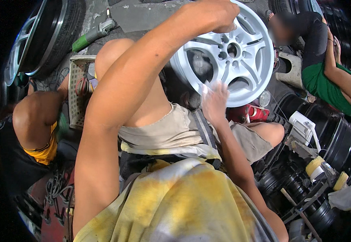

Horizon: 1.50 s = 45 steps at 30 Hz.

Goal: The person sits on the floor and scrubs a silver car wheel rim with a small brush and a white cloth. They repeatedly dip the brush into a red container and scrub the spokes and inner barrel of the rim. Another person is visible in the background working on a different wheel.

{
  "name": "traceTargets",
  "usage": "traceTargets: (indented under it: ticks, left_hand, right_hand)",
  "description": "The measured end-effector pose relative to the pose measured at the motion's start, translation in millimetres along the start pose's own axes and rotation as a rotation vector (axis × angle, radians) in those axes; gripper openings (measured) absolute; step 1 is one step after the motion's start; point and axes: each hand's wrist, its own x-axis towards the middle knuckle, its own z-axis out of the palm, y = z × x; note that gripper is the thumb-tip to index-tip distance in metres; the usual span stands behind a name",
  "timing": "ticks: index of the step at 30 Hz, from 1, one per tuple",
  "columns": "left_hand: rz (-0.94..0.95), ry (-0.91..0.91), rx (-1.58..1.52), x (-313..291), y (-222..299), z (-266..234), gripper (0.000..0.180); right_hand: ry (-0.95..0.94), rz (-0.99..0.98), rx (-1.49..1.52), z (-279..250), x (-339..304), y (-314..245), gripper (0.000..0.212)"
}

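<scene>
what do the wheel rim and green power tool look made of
Wheel rim: probably metal under pale-grey paint or primer; its colour looks even and low-shine.
Green power tool: likely plastic body, smooth and solid-coloured, with a grey, metal-looking head.

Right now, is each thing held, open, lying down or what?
Silver wheel: held, no tyre on it.
Left hand: curled over the wheel's edge.
Right hand: blurred, grip unclear.
Green grinder: lying down, unheld.
Crate: open-topped, things inside.
Upper-left tyre: mounted.
</scene>
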Motion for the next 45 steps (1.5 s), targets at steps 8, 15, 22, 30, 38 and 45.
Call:
traceTargets:
  ticks: [8,15,22,30,38,45]
  left_hand:
    - [-0.017,-0.076,-0.045,10.4,1.5,-1.4,0.022]
    - [-0.134,-0.104,-0.032,8.1,-10.7,-27.4,0.028]
    - [-0.116,-0.144,-0.014,8.8,-2.5,-36.8,0.037]
    - [-0.245,-0.214,-0.053,0.5,5.6,-49.1,0.039]
    - [-0.09,-0.213,0.021,19.5,-7.1,-17.7,0.038]
    - [-0.16,-0.22,0.046,25.4,-0.7,-22.7,0.036]
  right_hand:
    - [0.045,0.145,0.333,35.9,91.4,-29.5,0.033]
    - [0.145,-0.056,0.226,-12.3,68.1,-6.2,0.027]
    - [0.182,0.122,0.49,33.7,53.7,-43.4,0.03]
    - [0.122,-0.022,0.532,34.9,40.2,-18.1,0.032]
    - [0.07,0.01,0.599,77.1,89.6,-13.7,0.027]
    - [0.086,0.117,0.5,47.1,78.8,-29.7,0.028]
